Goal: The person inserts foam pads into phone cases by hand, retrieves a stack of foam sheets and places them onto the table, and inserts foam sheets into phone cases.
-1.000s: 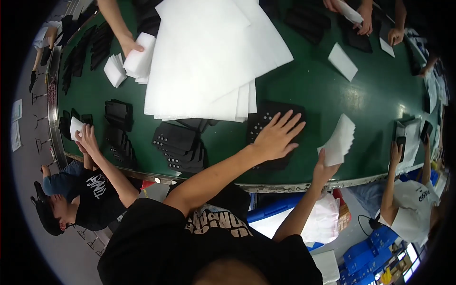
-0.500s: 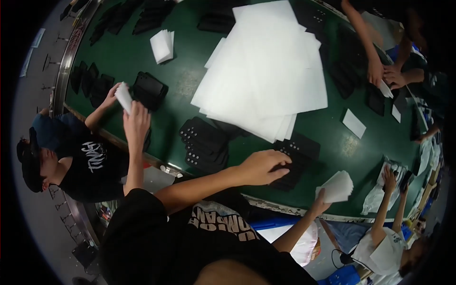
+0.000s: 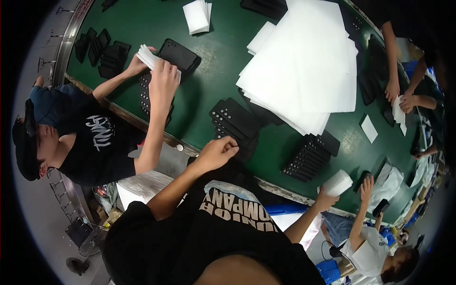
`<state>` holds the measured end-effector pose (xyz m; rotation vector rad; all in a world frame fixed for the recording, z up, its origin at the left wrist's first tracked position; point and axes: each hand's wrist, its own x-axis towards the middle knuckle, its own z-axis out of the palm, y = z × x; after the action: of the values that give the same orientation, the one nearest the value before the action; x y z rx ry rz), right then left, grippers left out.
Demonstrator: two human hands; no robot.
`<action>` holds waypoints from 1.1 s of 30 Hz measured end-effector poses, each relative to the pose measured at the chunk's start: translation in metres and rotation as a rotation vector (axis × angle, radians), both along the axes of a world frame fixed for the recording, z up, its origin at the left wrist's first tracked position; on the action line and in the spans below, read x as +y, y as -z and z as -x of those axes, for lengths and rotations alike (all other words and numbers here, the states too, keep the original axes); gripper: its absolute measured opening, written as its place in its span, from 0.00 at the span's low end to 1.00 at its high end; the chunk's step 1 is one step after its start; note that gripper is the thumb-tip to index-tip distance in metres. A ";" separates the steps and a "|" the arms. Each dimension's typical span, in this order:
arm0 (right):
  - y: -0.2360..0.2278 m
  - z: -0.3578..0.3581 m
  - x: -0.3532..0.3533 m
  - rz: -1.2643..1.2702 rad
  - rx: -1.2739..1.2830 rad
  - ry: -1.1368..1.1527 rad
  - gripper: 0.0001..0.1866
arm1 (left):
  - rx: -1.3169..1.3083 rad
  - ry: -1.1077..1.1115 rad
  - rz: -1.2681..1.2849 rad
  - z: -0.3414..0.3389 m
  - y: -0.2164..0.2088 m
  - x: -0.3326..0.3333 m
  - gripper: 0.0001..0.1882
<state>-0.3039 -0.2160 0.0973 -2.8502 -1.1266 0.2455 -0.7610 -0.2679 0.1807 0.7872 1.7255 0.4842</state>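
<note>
My left hand (image 3: 217,154) is held low at the table's near edge, its fingers curled in and nothing visible in them. Just beyond it lies a pile of flat black pieces (image 3: 235,118) with silvery round dots. In my right hand (image 3: 325,200) is a thick bundle of small white sheets (image 3: 338,183), gripped at its lower end and slightly fanned. Between my hands, a neat overlapping row of dotted black pieces (image 3: 308,156) rests on the green table (image 3: 199,85).
Large white sheets (image 3: 299,71) are heaped mid-table. A small white stack (image 3: 197,17) lies far left. At left a co-worker's hand (image 3: 164,83) holds white sheets beside a black stack (image 3: 179,56). Other people work at right, near a clear plastic bag (image 3: 385,183).
My left hand has drawn back leftward from the right-hand black row, and its fingers have curled in. My right hand still holds the white bundle. The view has shifted, moving the table's contents rightward.
</note>
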 end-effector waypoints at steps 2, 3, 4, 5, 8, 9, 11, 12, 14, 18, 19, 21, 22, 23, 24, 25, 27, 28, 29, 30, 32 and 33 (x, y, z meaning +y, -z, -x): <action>-0.017 0.018 -0.007 -0.192 0.154 0.062 0.46 | -0.023 -0.177 -0.106 0.008 0.006 -0.001 0.11; -0.029 0.034 -0.014 -0.326 0.325 0.090 0.43 | -0.042 -0.254 -0.152 0.010 0.009 -0.005 0.11; -0.043 0.059 -0.017 -0.322 0.339 0.076 0.43 | -0.164 -0.251 -0.076 0.012 0.003 0.000 0.20; -0.060 0.086 -0.021 -0.303 0.757 0.060 0.41 | -0.155 -0.194 -0.210 0.004 0.003 0.001 0.29; -0.095 0.157 -0.032 0.076 1.530 -0.096 0.39 | -0.287 -0.065 -0.325 -0.035 -0.018 0.009 0.52; -0.093 0.174 -0.035 0.155 1.619 -0.196 0.40 | -0.290 -0.069 -0.328 -0.047 -0.023 0.016 0.52; -0.104 0.236 -0.029 0.152 1.778 -0.122 0.43 | -0.475 -0.149 -0.230 -0.058 -0.031 0.026 0.56; -0.103 0.256 -0.021 0.163 1.759 -0.167 0.44 | -0.476 -0.156 -0.234 -0.054 -0.036 0.029 0.56; -0.098 0.281 -0.004 0.175 1.735 -0.215 0.45 | -0.227 -0.127 -0.317 -0.037 -0.045 0.040 0.54; -0.102 0.311 0.039 0.235 1.685 -0.574 0.44 | -0.070 -0.192 -0.398 0.002 -0.047 0.068 0.50; -0.114 0.320 0.053 0.303 1.605 -0.688 0.44 | -0.069 -0.194 -0.397 0.011 -0.042 0.072 0.50; -0.132 0.333 0.081 0.424 1.425 -0.905 0.43 | -0.171 -0.480 -0.528 0.027 -0.030 0.086 0.46; -0.131 0.334 0.093 0.288 1.411 -0.902 0.41 | -0.055 -0.511 -0.580 0.033 -0.026 0.101 0.46; -0.130 0.332 0.106 0.154 1.394 -0.896 0.39 | 0.060 -0.542 -0.630 0.040 -0.022 0.119 0.47; -0.135 0.331 0.120 0.080 1.416 -0.796 0.36 | 0.056 -0.539 -0.628 0.047 -0.014 0.137 0.47; -0.139 0.325 0.130 -0.013 1.391 -0.758 0.33 | -0.084 -0.632 -0.518 0.054 -0.005 0.158 0.48; -0.143 0.310 0.150 -0.151 1.279 -0.666 0.29 | -0.146 -0.687 -0.353 0.070 0.023 0.192 0.48; -0.142 0.303 0.158 -0.190 1.200 -0.617 0.27 | -0.062 -0.663 -0.305 0.081 0.044 0.201 0.48; -0.137 0.293 0.163 -0.270 1.173 -0.625 0.23 | -0.066 -0.656 -0.305 0.093 0.063 0.203 0.48; -0.133 0.281 0.168 -0.298 1.163 -0.588 0.22 | 0.055 -0.628 -0.227 0.107 0.081 0.202 0.47; -0.124 0.250 0.175 -0.338 1.130 -0.504 0.21 | 0.398 -0.542 -0.147 0.114 0.106 0.196 0.46; -0.118 0.235 0.181 -0.357 1.108 -0.454 0.21 | 0.620 -0.477 -0.152 0.111 0.111 0.195 0.45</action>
<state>-0.5387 -0.0349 0.2157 -1.6199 -1.2661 1.2690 -0.8720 -0.0731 0.0695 0.6660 2.5007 0.7523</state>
